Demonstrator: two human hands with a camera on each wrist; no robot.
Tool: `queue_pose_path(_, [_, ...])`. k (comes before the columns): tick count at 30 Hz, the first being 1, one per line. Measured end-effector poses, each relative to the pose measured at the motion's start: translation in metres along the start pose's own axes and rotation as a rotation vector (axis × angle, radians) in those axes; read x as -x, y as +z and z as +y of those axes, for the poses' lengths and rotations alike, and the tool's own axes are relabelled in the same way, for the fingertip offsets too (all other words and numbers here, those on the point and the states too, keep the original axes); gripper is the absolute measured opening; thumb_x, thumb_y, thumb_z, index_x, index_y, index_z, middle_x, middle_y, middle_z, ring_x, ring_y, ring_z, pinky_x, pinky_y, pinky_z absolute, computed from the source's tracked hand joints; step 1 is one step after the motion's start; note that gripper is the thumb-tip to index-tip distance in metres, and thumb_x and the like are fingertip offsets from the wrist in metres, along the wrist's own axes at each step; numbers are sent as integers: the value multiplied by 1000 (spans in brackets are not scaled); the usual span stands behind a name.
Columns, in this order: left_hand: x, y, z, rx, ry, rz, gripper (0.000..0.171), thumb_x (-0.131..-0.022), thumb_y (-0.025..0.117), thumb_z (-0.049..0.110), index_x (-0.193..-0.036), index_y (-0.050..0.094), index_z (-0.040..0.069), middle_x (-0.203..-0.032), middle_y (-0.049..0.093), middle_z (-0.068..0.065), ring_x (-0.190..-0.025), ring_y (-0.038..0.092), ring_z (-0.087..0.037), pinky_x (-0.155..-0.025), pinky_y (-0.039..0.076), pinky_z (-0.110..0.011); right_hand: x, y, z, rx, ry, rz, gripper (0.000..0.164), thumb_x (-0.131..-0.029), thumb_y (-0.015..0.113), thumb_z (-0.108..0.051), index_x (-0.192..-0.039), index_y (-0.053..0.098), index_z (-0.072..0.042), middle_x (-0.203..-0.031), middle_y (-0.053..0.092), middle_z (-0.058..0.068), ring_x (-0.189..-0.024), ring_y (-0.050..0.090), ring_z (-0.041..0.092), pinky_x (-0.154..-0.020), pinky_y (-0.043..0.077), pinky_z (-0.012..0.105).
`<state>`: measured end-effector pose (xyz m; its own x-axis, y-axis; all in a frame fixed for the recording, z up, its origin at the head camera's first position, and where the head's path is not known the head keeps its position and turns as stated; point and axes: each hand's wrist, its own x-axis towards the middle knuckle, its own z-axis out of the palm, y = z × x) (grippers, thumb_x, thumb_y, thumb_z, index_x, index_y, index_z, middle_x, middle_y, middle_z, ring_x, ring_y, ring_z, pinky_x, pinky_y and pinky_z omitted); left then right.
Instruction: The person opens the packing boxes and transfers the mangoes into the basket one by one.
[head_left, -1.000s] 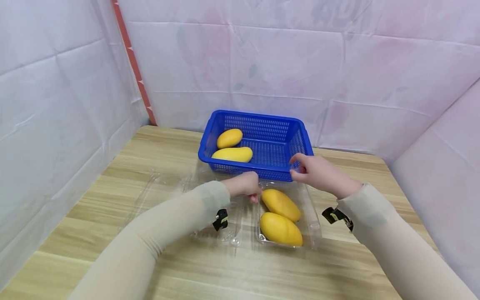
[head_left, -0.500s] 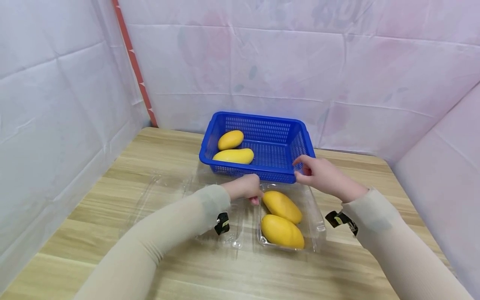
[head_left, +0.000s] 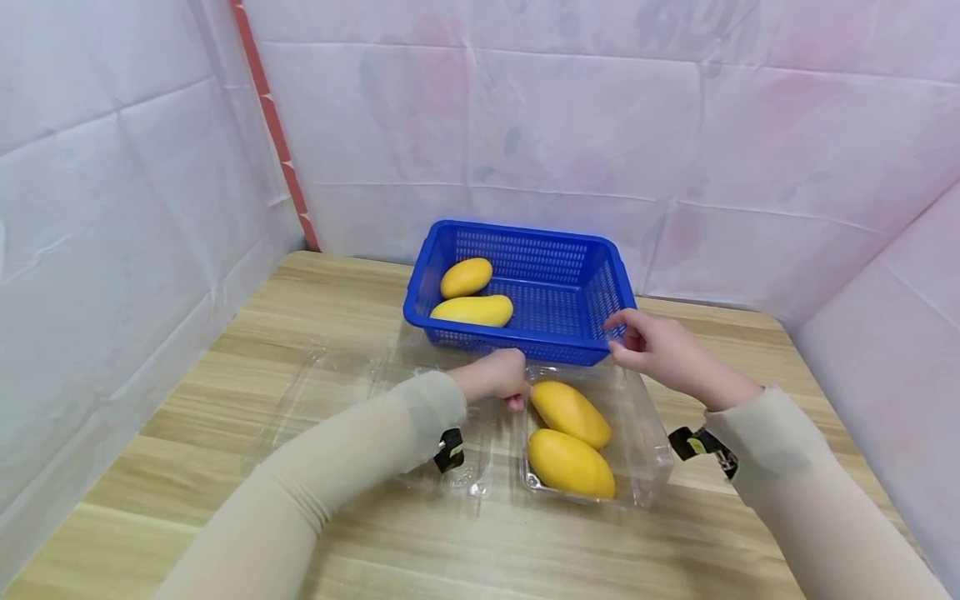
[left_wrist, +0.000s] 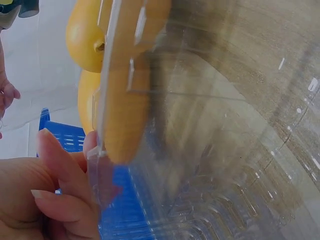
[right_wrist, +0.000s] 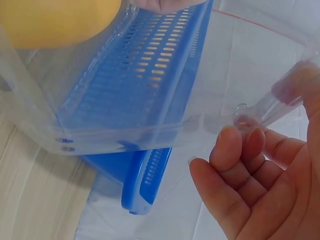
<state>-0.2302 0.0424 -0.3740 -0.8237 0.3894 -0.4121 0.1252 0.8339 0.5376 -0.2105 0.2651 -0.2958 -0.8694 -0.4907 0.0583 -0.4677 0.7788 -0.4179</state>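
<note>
Two yellow mangoes (head_left: 572,464) lie in a clear plastic clamshell box (head_left: 534,483) in front of the blue basket. My left hand (head_left: 495,377) pinches the near-left rim of this box, and one fingertip (left_wrist: 105,187) shows through the plastic in the left wrist view. On the other side, my right hand (head_left: 667,354) grips the edge of a clear flap (head_left: 651,454) of the same box, which stands tilted up at the right. Curled fingers (right_wrist: 227,150) meet that clear edge in the right wrist view.
Behind the box stands a blue perforated basket (head_left: 517,335) holding two more mangoes (head_left: 474,310) at its left. Another clear plastic box (head_left: 318,387) lies open to the left, partly under my left sleeve. White cloth walls (head_left: 570,125) enclose the wooden table (head_left: 420,550).
My right hand has moved a little to the right, and the clear flap in it has swung up and outward. My left hand stays at the rim; the mangoes have kept their places.
</note>
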Motion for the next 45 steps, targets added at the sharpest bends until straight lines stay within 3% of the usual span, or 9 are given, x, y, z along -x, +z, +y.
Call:
queue_pose_path(4, [-1, 2, 1, 4, -1, 8, 23, -90, 63, 15, -71, 63, 3, -51, 62, -2, -59, 67, -18, -47, 43, -18, 5, -1, 6, -7, -12, 37, 25, -90, 58, -15, -111, 57, 0, -67, 44, -1, -56, 40, 12, -53, 34, 26])
queue_pose_path(18, [7, 1, -1, 33, 26, 31, 26, -90, 63, 15, -66, 64, 4, -49, 60, -2, -62, 68, -20, -57, 47, -16, 13, -2, 22, -83, -26, 88, 23, -91, 56, -8, -113, 55, 0, -68, 51, 1, -57, 45, 11, -52, 38, 25])
queue_pose_path(30, [6, 2, 0, 79, -26, 23, 23, -89, 64, 15, -70, 63, 3, -50, 61, -4, -64, 68, -23, -56, 51, -22, 22, 1, 38, -220, -31, 142, 28, -93, 54, -3, -120, 52, 3, -71, 51, 2, -56, 47, 11, -51, 39, 23])
queue_pose_path(45, [6, 2, 0, 83, -25, 19, 22, -90, 64, 16, -71, 62, 3, -52, 62, -4, -58, 67, -20, -50, 48, -20, 38, 2, 55, -267, 31, 146, 35, -98, 49, -16, -129, 48, 0, -77, 57, 7, -68, 58, 17, -64, 46, 19])
